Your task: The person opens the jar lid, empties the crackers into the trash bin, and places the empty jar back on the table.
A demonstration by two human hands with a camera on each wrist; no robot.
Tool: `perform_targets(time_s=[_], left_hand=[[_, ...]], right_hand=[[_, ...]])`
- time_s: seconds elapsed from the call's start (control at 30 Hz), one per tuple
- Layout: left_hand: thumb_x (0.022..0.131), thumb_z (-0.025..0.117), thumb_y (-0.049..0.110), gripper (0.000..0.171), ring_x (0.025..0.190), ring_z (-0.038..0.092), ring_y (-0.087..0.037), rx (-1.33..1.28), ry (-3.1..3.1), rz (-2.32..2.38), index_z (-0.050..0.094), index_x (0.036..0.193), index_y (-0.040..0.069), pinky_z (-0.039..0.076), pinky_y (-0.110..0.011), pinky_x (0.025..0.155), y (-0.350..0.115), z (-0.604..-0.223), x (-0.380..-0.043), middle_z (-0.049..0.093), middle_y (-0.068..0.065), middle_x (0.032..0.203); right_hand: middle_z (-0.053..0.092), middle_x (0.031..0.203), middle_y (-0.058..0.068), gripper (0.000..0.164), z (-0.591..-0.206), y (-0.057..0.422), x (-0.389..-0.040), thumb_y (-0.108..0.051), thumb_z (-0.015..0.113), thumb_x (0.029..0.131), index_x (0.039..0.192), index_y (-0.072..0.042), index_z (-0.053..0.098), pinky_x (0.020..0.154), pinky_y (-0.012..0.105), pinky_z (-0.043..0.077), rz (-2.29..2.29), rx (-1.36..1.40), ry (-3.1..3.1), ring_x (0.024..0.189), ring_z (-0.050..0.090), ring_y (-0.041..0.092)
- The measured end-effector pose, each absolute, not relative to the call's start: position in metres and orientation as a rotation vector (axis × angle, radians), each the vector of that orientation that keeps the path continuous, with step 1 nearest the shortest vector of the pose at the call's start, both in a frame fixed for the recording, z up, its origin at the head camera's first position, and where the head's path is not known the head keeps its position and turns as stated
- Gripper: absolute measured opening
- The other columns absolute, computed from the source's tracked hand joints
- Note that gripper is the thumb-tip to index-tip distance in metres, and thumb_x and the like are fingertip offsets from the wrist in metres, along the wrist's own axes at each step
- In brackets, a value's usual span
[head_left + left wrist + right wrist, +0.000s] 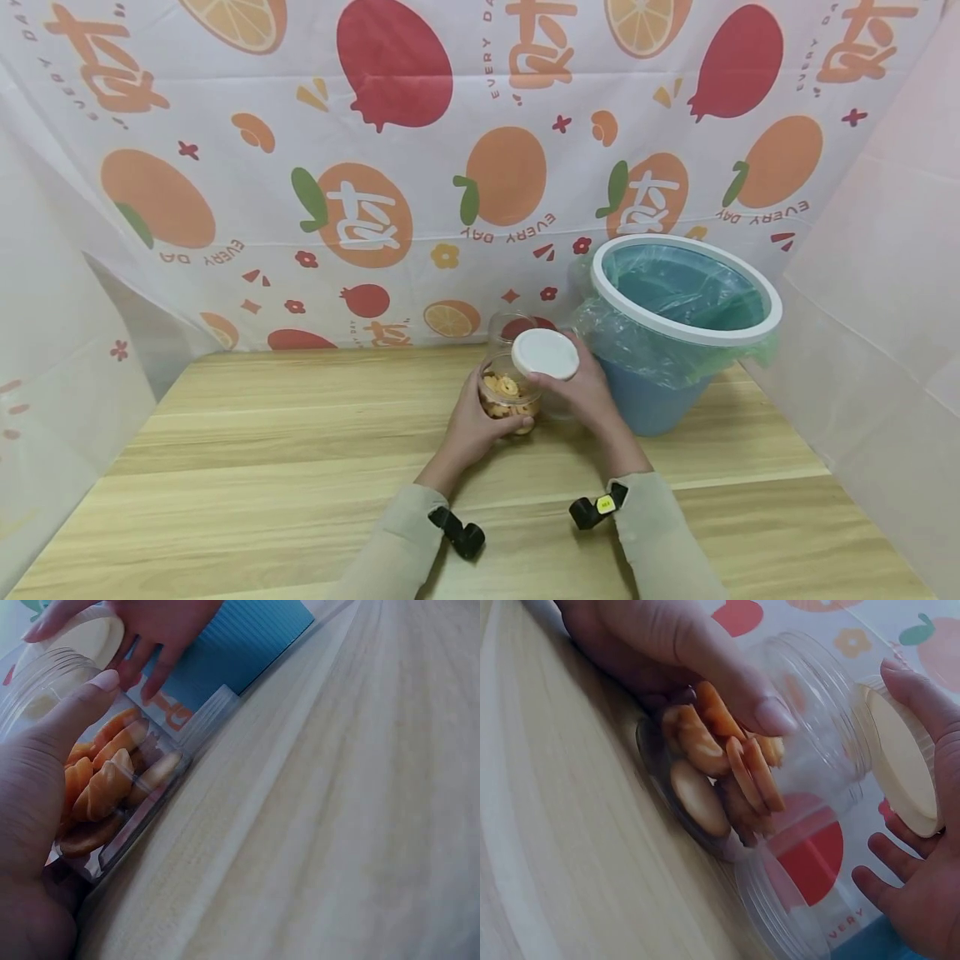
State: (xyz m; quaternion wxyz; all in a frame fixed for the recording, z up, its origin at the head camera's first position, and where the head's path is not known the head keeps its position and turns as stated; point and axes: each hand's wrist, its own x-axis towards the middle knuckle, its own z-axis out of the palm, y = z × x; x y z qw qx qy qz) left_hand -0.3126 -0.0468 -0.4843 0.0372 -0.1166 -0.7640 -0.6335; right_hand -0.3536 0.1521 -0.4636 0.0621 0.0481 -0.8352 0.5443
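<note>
My left hand [480, 421] grips a clear screw-top jar [802, 697] low over the wooden table, its thumb across the near side. Inside lie several golden-brown cookies [105, 780], some ring-shaped or ridged, gathered in the lower part. The jar's threaded mouth is uncovered. My right hand [588, 392] pinches a round white lid [546, 354] by its edge, thumb on the near side. That lid stands tilted right beside the mouth, its cream inner face toward the jar in the right wrist view. The right hand's other fingers [889, 859] spread loosely below the lid.
Another clear container [504, 327] stands just behind the jar, partly hidden by it. To the right is a blue bin [648, 400] with a white rim and a thin green plastic liner [637, 342]. A fruit-print cloth [442, 192] hangs along the table's back edge [360, 348].
</note>
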Motion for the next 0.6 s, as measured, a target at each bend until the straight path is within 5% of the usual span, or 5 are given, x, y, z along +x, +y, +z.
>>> perform_targets(time_s=[0.43,0.6], left_hand=[[0.073,0.091,0.01,0.11,0.142,0.043,-0.036,-0.395,-2.335,-1.94,0.022,0.16,0.005,0.032,-0.053,0.121,-0.049,-0.485,-0.315,0.038,-0.024,0.156],[0.072,0.093,0.016,0.112,0.141,0.044,-0.032,-0.395,-2.321,-1.929,0.024,0.16,0.013,0.033,-0.052,0.121,-0.049,-0.504,-0.326,0.04,-0.02,0.156]], right_hand=[[0.046,0.154,0.014,0.107,-0.47,0.158,-0.357,-0.042,0.089,0.074,0.159,-0.019,0.028,0.117,0.056,0.036,1.627,0.145,-2.557,0.14,0.045,0.034],[0.045,0.154,0.015,0.107,-0.47,0.163,-0.357,-0.039,0.089,0.075,0.159,-0.017,0.027,0.117,0.056,0.036,1.634,0.122,-2.55,0.14,0.045,0.035]])
